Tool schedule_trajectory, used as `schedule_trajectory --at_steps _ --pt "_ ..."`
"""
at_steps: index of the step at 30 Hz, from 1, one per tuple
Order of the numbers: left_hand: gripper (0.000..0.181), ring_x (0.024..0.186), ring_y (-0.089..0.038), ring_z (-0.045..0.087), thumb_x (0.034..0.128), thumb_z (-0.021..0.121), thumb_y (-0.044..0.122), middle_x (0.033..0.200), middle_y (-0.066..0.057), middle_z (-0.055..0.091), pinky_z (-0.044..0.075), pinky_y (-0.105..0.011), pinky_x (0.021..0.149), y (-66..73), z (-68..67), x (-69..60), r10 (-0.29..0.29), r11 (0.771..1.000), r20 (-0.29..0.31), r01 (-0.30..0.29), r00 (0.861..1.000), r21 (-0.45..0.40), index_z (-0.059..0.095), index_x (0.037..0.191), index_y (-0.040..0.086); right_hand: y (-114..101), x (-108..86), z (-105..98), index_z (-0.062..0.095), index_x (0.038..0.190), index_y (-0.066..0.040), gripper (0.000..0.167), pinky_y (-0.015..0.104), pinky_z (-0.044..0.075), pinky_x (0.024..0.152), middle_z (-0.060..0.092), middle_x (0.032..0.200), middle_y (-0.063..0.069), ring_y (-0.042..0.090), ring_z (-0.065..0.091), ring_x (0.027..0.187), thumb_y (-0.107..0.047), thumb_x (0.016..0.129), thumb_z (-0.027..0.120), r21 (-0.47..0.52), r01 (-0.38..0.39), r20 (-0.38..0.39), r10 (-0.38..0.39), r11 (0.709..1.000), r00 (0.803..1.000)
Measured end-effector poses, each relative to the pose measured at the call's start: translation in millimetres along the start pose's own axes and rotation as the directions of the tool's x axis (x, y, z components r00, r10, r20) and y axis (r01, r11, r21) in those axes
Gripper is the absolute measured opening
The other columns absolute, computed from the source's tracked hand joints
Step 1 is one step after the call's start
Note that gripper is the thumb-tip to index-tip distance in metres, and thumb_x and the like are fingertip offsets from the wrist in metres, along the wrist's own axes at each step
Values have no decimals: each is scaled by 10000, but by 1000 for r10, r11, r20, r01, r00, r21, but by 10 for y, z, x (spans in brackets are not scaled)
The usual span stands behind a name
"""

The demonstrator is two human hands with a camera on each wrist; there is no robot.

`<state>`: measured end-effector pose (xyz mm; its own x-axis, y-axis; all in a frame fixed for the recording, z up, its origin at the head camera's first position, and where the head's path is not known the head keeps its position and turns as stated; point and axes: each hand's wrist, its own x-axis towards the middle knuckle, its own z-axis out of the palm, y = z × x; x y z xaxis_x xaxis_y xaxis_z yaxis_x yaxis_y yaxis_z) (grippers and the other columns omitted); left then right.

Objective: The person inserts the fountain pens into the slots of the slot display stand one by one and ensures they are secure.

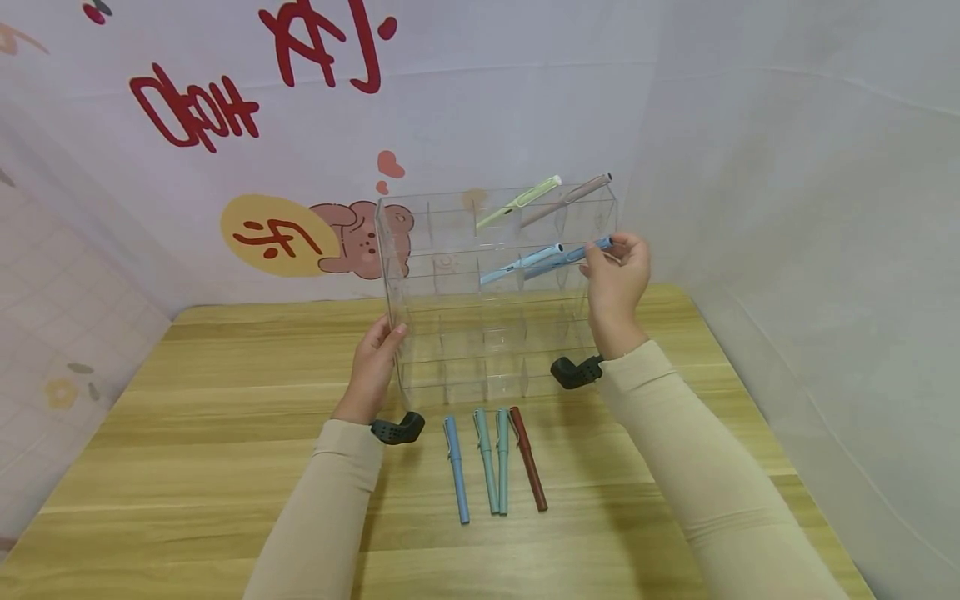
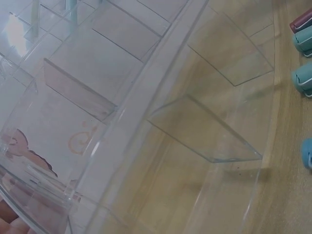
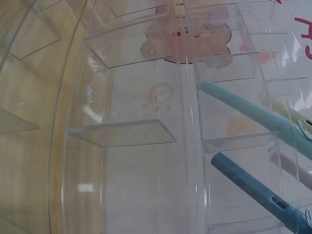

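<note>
A clear acrylic display rack (image 1: 388,287) with several divided tiers stands upright on the table. My left hand (image 1: 372,367) holds its left side wall, thumb in front; only some fingers show in the left wrist view. Near the rack's right side, my right hand (image 1: 618,283) pinches the cap end of a blue pen (image 1: 566,257), whose lower end lies in a second-tier compartment. Beside that pen, a light blue pen (image 1: 521,265) leans in the same tier. On the top tier lean a yellow-green pen (image 1: 517,202) and a brownish-pink pen (image 1: 566,200).
On the table in front of the rack lie a blue pen (image 1: 456,471), two teal pens (image 1: 486,461) and a dark red pen (image 1: 529,458). A white printed cloth (image 1: 525,100) hangs behind the wooden table (image 1: 247,433), with more cloth at both sides.
</note>
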<state>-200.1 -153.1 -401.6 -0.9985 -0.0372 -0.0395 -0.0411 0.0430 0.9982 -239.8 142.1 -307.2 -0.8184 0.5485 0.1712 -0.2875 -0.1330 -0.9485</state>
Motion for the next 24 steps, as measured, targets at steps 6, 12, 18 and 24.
schedule_trajectory --at_steps 6,12,18,24 --pt "513 1374 -243 329 1025 471 321 1482 -90 411 226 -471 1142 2 3 -12 0 1000 3 0 1000 8 364 1491 136 28 -1 0 466 1027 -115 241 228 535 721 495 999 24 149 592 872 9 898 628 -33 11 12 -11 999 1000" --pt "514 1381 -249 319 1027 464 320 1490 -91 402 218 -483 1143 2 0 -13 -3 1000 3 3 1000 14 353 1498 147 71 10 -5 475 1044 -96 239 223 533 723 499 1003 37 148 592 874 17 896 625 -35 29 23 -29 999 999" --pt "504 1369 -248 338 1024 471 324 1475 -89 420 237 -483 1135 -24 3 4 2 1000 -7 -2 1000 20 376 1487 149 88 23 -40 492 1055 -92 247 224 528 733 498 1011 40 132 581 869 8 887 643 -38 36 24 -35 999 999" --pt "527 1381 -248 326 1019 473 360 1486 -78 409 237 -489 1134 -21 -4 -8 -1 999 -7 1 1000 42 362 1495 165 84 12 -58 496 1070 -93 263 214 513 735 490 1020 33 126 562 865 13 881 646 -32 39 39 -38 999 998"
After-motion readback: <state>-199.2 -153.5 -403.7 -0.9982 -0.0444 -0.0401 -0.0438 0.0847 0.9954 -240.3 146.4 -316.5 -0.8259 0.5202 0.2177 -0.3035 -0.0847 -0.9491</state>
